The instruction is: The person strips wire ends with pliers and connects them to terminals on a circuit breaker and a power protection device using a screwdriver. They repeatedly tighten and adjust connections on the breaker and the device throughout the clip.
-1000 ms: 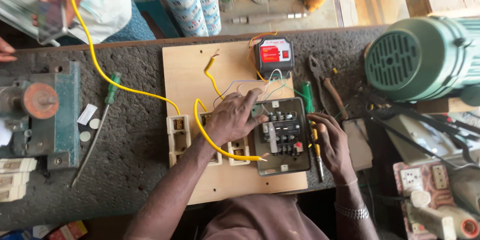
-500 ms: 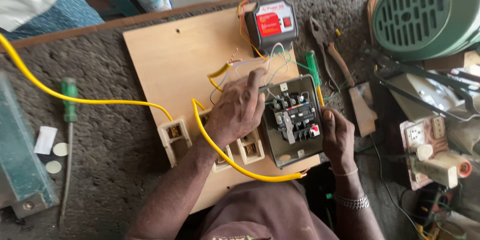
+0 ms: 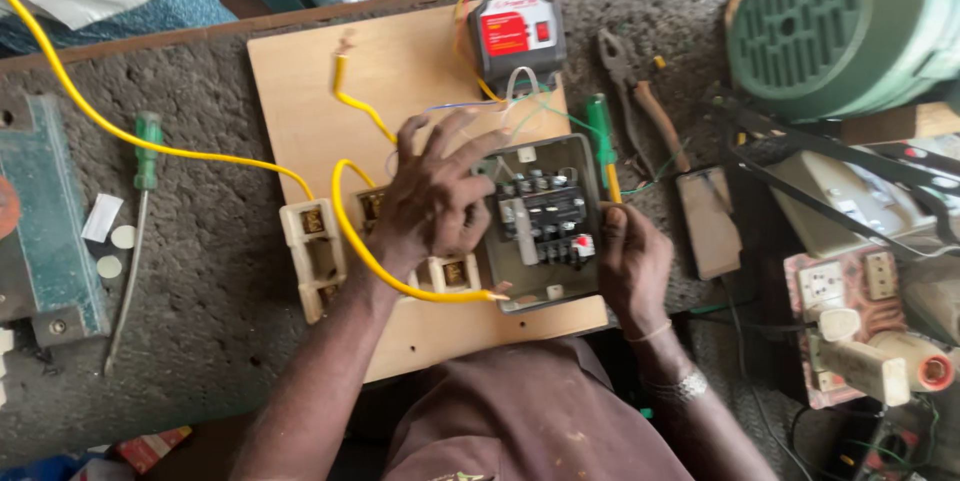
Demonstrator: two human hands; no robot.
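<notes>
My left hand (image 3: 430, 196) lies with fingers spread on a wooden board (image 3: 400, 71), its fingertips at the left edge of a grey metal switch box (image 3: 545, 226) with black terminals inside. A thick yellow wire (image 3: 355, 241) loops under this hand's wrist and ends at the box's lower edge. My right hand (image 3: 630, 266) sits at the box's right side, closed around the shaft of a green-handled screwdriver (image 3: 598, 131) that points up and away. Cream fuse holders (image 3: 312, 253) are fixed to the board left of my left hand.
A black and red device (image 3: 515, 36) sits at the board's top. Pliers (image 3: 640, 106) and a green motor (image 3: 840, 21) lie to the right, above a socket block (image 3: 850, 301). Left are a second green screwdriver (image 3: 140, 191) and a teal vise (image 3: 40, 231).
The fingers of my left hand have spread apart over the box's left edge. My right hand stays at the box's right side. The view has shifted slightly.
</notes>
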